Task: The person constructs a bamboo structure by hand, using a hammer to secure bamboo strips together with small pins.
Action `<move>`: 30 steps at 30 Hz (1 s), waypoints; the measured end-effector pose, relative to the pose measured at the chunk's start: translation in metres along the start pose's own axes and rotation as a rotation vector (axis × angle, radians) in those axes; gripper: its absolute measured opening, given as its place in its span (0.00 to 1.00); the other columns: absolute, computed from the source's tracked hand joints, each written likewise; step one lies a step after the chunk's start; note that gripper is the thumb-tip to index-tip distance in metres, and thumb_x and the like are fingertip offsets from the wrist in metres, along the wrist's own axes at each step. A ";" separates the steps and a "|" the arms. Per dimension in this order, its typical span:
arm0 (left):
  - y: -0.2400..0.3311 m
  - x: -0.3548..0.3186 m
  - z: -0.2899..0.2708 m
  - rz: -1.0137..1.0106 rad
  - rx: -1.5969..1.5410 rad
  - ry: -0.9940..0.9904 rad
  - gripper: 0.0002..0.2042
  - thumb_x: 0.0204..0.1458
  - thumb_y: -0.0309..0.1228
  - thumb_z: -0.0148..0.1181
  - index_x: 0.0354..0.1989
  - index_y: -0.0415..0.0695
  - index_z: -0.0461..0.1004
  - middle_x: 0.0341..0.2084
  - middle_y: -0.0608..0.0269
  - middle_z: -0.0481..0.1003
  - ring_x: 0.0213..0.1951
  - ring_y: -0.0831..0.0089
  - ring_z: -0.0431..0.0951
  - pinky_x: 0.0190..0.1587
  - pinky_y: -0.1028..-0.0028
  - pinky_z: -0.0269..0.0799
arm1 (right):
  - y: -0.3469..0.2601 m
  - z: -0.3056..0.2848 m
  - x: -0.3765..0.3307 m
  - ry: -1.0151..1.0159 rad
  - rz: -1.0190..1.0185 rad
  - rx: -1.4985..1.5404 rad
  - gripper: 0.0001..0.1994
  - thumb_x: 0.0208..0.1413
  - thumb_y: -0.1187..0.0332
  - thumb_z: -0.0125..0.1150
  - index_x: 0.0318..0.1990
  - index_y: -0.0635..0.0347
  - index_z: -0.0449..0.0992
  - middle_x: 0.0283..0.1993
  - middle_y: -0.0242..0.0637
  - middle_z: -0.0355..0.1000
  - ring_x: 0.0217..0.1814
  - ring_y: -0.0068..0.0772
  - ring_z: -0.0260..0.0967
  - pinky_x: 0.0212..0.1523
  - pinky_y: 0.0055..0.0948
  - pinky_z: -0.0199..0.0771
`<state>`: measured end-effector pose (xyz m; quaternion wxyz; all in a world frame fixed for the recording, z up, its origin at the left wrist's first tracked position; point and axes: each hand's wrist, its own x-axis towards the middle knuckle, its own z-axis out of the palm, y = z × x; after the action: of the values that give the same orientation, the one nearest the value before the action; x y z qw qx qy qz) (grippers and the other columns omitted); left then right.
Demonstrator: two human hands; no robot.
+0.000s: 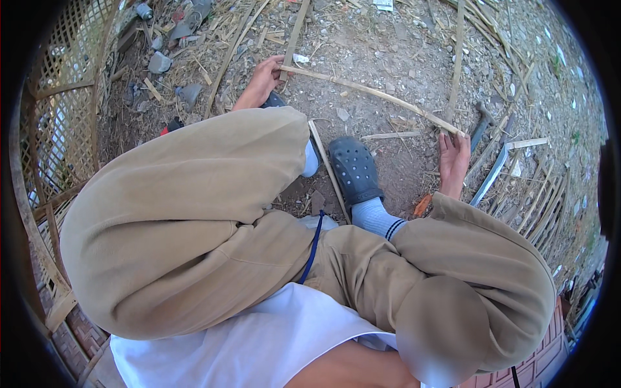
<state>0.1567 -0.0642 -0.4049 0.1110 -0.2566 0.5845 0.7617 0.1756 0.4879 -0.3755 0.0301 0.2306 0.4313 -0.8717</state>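
A long, thin bamboo strip (372,94) runs across the ground ahead of my feet, one end at each hand. My left hand (262,79) pinches its left end, where it crosses a lengthwise strip (295,37). At the right end, my right hand (455,158) has its fingertips closed on the strip, close to the lower end of another lengthwise strip (458,58). The undersides of both hands' grips are partly hidden.
Right of my right hand lie a hammer (481,124) and a long blade (491,173). A short strip (391,136) lies ahead of my shoe (354,169); another strip (330,171) lies between my feet. Bamboo lattice (61,129) stands left, stones (159,63) before it.
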 end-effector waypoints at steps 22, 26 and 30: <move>0.014 -0.017 -0.007 0.004 -0.065 -0.289 0.27 0.66 0.22 0.57 0.73 0.34 0.61 0.64 0.47 0.74 0.64 0.59 0.77 0.68 0.60 0.73 | 0.005 0.001 0.003 0.073 0.019 -0.028 0.08 0.68 0.74 0.66 0.51 0.63 0.77 0.46 0.39 0.80 0.47 0.29 0.80 0.46 0.29 0.87; 0.012 -0.016 -0.001 -0.017 0.037 -0.265 0.30 0.65 0.22 0.62 0.74 0.36 0.60 0.64 0.49 0.74 0.64 0.63 0.77 0.66 0.64 0.75 | -0.005 -0.003 0.005 -0.023 0.061 -0.058 0.12 0.72 0.69 0.61 0.57 0.63 0.76 0.52 0.41 0.79 0.49 0.28 0.77 0.47 0.28 0.83; 0.014 -0.019 -0.005 -0.017 0.021 -0.267 0.29 0.66 0.23 0.62 0.74 0.36 0.60 0.64 0.49 0.73 0.65 0.63 0.77 0.66 0.65 0.75 | -0.008 0.009 -0.002 -0.141 0.115 -0.113 0.21 0.79 0.58 0.46 0.67 0.64 0.70 0.59 0.44 0.77 0.55 0.29 0.73 0.54 0.32 0.77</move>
<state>0.1670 -0.0709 -0.3842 0.1968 -0.1569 0.5702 0.7820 0.1723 0.4858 -0.3643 0.1231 0.1910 0.4627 -0.8569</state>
